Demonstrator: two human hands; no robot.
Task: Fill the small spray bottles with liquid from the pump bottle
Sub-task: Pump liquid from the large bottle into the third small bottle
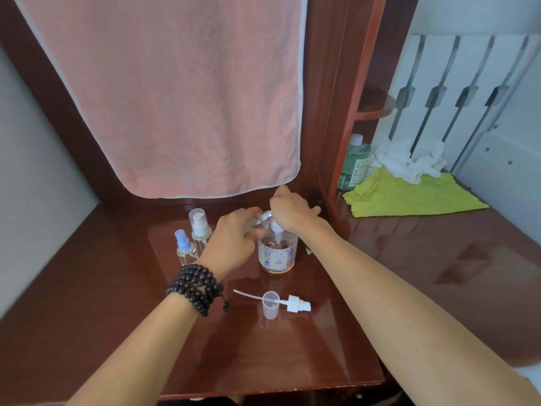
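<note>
Two hands: both at the pump bottle (pixel 278 253), mid-desk.
Left hand (pixel 234 238): fingers curled round a small clear bottle (pixel 261 219), tilted, open neck at the pump head.
Right hand (pixel 289 209): lay over the pump head (grip hidden, cannot tell).
Spare bottles: blue-capped spray bottle (pixel 184 247) and white-topped bottle (pixel 200 227), just left.
Foreground: loose sprayer head (pixel 295 303) touching clear cap (pixel 270 304) on the desk (pixel 117 288).

A pink towel (pixel 172 95) hangs behind; a yellow cloth (pixel 409 194) bears seemingly crumpled tissues (pixel 409 162).
</note>
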